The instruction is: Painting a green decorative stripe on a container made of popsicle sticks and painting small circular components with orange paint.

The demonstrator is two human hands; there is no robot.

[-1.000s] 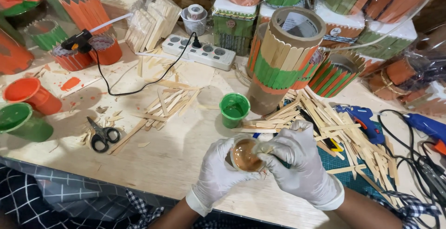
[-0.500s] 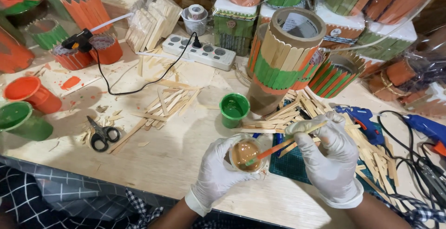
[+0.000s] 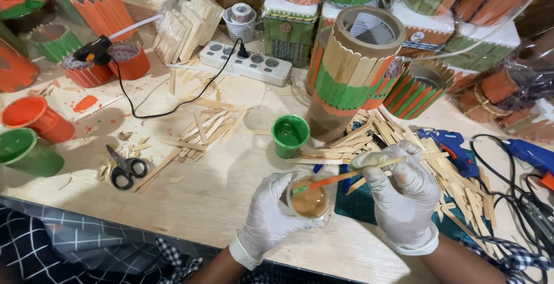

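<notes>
Change: the right hand has lifted off the cup and now holds a stick out over it.
Left hand: in a white glove, wrapped around a small clear cup of brown stuff, near the front edge of the surface.
Right hand: gloved, pinching a flat wooden stick with an orange middle; its tip is over the cup.
Behind: a green cup, then a tall tube covered in sticks.
Left: scissors.
</notes>
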